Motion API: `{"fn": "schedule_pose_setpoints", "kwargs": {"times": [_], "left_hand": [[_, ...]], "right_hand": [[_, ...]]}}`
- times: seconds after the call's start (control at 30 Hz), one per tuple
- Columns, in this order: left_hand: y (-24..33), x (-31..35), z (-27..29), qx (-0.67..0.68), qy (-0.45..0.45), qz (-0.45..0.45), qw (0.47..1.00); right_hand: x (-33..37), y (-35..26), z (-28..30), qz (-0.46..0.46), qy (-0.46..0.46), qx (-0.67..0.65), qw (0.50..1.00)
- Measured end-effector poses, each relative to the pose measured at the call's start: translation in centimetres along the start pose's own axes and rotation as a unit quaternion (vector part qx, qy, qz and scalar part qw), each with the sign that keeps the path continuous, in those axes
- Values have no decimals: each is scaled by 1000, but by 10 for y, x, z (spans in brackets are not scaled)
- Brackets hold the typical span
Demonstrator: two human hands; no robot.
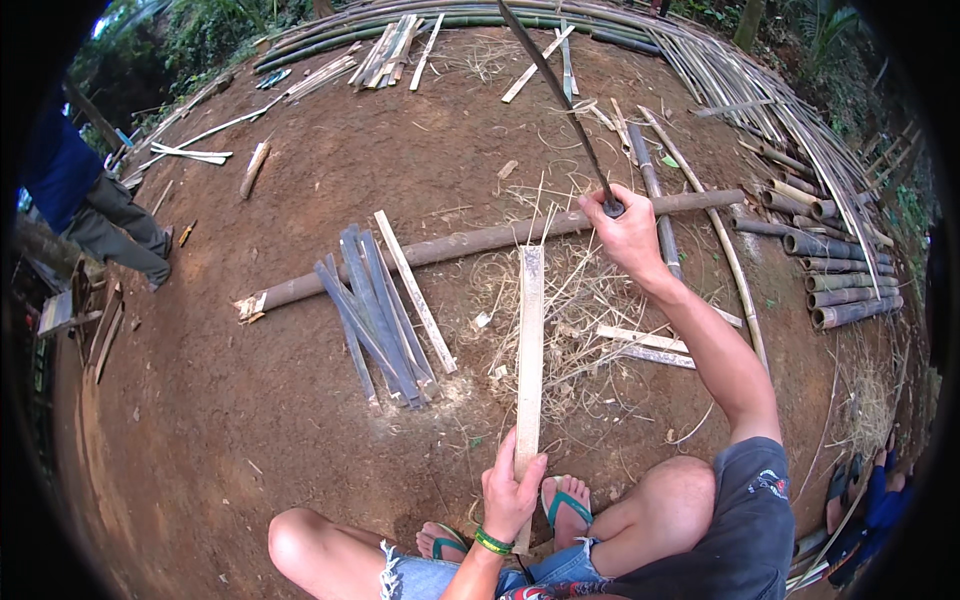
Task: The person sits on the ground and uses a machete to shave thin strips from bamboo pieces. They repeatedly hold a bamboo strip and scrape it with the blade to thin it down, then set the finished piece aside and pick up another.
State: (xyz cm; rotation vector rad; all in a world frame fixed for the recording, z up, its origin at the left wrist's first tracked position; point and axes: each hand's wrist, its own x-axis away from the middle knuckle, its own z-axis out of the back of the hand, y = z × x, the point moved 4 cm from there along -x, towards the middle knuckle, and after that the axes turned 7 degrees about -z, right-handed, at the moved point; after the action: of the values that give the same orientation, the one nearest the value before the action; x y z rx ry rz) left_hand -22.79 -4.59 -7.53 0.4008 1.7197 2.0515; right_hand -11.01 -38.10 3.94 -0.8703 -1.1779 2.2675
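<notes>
My left hand (511,492) is closed around the lower part of a pale split bamboo slat (531,340). The slat points away from me, its far end by a long brown pole (430,250) lying across the ground. Raised to the right, my right hand (622,232) grips the handle of a machete (560,95), whose long dark blade points up and away to the left. The blade is apart from the slat. Thin bamboo shavings (575,350) lie heaped under and beside the slat. Left of it, a bundle of split bamboo strips (375,310) leans on the pole.
Cut bamboo tubes (850,280) are stacked at the right, below long thin poles (760,100). More bamboo poles (460,20) line the far edge. A person in dark trousers (120,225) stands at the left; another person in blue (880,505) is at the lower right.
</notes>
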Motion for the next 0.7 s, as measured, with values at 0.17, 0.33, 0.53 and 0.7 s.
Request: {"fn": "schedule_pose_setpoints", "kwargs": {"times": [0.17,0.33,0.53,0.7], "left_hand": [[-5,0,-1,4,12,-16,1000],[-8,1,-4,-14,11,-29,999],[-5,-1,-1,-21,7,-25,999],[-14,-1,-2,65,-17,51,996]], "right_hand": [[27,-15,-15,-66,-136,-61,987],[42,-23,-31,13,-147,-82,986],[37,-30,-27,-7,-132,-82,988],[46,-37,-21,15,-109,43,993]]}}
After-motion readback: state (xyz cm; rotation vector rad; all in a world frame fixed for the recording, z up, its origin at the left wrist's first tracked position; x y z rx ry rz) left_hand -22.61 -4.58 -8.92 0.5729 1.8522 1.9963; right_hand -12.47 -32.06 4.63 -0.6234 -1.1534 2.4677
